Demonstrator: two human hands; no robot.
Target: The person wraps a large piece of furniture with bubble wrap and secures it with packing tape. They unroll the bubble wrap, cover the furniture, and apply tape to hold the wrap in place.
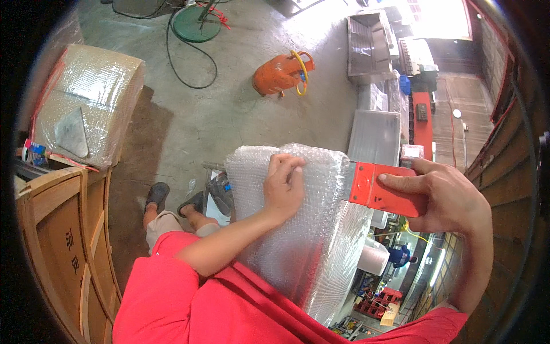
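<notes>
A tall item wrapped in clear bubble wrap (263, 229) stands right in front of me. My left hand (283, 186) rests against its upper part, fingers curled in and thumb bent; whether it pinches anything is hidden. To the right, my right hand (452, 192) is closed round a red tape dispenser (372, 186), thumb lying flat on its side. The dispenser's far end meets the right edge of the wrap, where a short clear strip shows. What lies inside the wrap cannot be made out.
An orange gas cylinder (281, 73) with a yellow ring stands on the floor ahead. At far left, a wrapped box (94, 97) sits by a wooden crate (63, 246). Steel units (372, 137) line the right. A person in blue (401, 256) is farther off. A black cable (200, 86) lies ahead.
</notes>
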